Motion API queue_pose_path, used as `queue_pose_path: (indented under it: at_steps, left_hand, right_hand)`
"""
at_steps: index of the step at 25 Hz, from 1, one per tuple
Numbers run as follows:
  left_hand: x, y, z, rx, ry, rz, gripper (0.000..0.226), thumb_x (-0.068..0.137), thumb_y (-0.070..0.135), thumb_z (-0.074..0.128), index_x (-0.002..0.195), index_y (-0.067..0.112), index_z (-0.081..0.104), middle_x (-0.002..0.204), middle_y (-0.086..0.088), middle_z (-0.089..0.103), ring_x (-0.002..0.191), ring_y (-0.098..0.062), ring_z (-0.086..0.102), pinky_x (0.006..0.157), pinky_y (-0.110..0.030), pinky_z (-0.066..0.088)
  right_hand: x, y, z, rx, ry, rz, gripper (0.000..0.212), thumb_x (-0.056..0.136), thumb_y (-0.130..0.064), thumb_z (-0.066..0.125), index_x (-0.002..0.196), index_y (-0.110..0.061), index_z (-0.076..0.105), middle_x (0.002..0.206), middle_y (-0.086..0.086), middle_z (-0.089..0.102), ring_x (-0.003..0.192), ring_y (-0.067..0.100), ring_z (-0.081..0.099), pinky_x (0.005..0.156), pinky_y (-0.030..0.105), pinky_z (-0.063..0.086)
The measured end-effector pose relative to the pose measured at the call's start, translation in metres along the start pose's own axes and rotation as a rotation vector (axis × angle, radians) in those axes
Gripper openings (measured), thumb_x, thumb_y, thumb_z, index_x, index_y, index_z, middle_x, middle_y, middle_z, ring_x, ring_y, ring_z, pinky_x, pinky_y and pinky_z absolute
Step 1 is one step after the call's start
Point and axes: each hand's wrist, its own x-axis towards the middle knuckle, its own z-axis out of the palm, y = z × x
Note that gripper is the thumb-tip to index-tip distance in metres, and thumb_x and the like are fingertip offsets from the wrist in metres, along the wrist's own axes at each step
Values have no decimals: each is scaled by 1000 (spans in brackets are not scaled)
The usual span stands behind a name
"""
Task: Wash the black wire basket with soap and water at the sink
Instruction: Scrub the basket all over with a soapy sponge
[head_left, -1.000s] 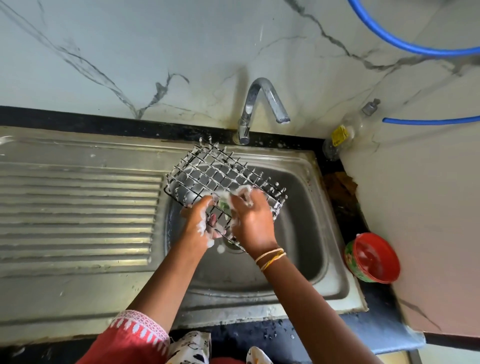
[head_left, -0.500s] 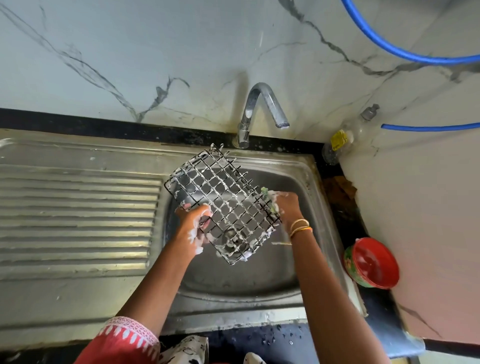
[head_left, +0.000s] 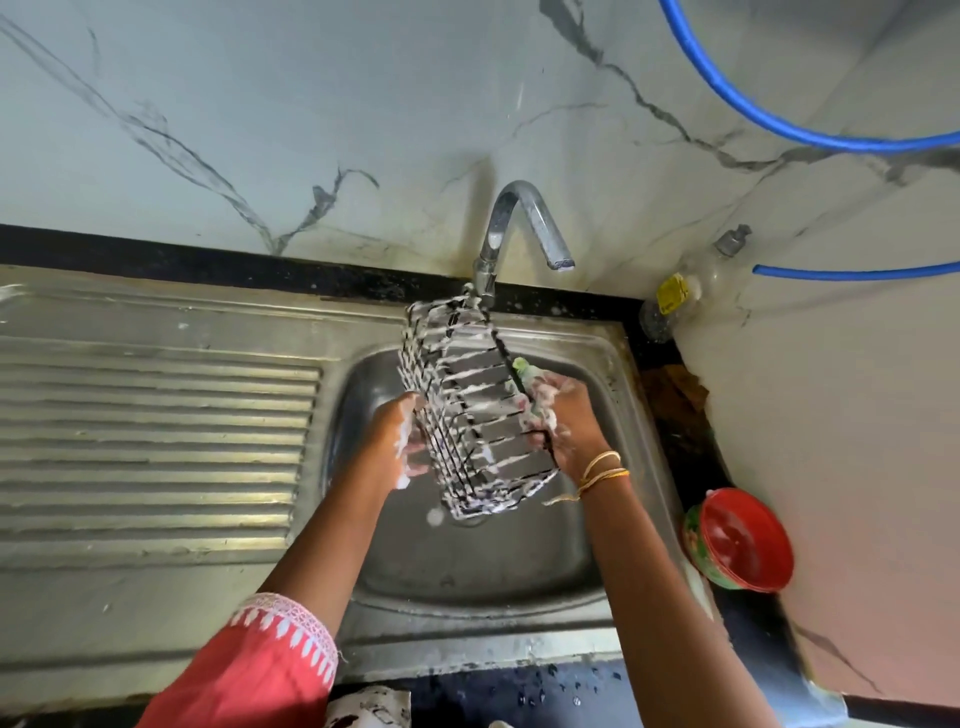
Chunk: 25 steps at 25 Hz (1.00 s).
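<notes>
Both hands grip the soapy basket (head_left: 475, 410) above the sink (head_left: 597, 525): left hand (head_left: 402, 439) holding one side, right hand (head_left: 563, 418) pressing a scrubber (head_left: 522, 368) against the other. Soaping seems underway; rinsing under the dry tap (head_left: 519, 228) likely follows.

Bright, even daylight, soft sheen across the steel drainboard (head_left: 156, 415), pale glare on the marble wall (head_left: 363, 104), faint shadow behind the tap (head_left: 519, 223), motion blur on the wire basket (head_left: 478, 410), strong wide-angle bowing at frame edges, soft corners
</notes>
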Motion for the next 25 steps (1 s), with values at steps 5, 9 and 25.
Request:
queue_pose_path:
  at_steps: [5, 9, 25]
  left_hand:
    - [-16, -5, 4, -88, -153, -15, 41, 80, 60, 62, 113, 35, 58, 150, -3, 35, 135, -35, 35, 88, -52, 45]
    - [-6, -2, 12, 8, 49, -4, 91, 80, 68, 56, 151, 23, 21, 159, -7, 19, 141, -27, 26, 109, -45, 25]
    - [-24, -8, 9, -46, -114, 146, 59, 59, 23, 46, 114, 8, 60, 81, -14, 60, 80, -32, 61, 85, -49, 48]
  right_hand:
    - [-38, 16, 47, -951, 245, -351, 16, 86, -7, 51, 98, -8, 62, 91, 12, 70, 79, 29, 62, 68, 31, 45]
    - [-53, 28, 62, -976, 264, -477, 20, 83, -4, 49, 100, -8, 58, 88, 14, 69, 85, 37, 62, 71, 37, 46]
    - [11, 10, 54, -1262, 244, -478, 35, 83, 6, 49, 118, 1, 53, 118, 26, 57, 118, 39, 50, 97, 38, 45]
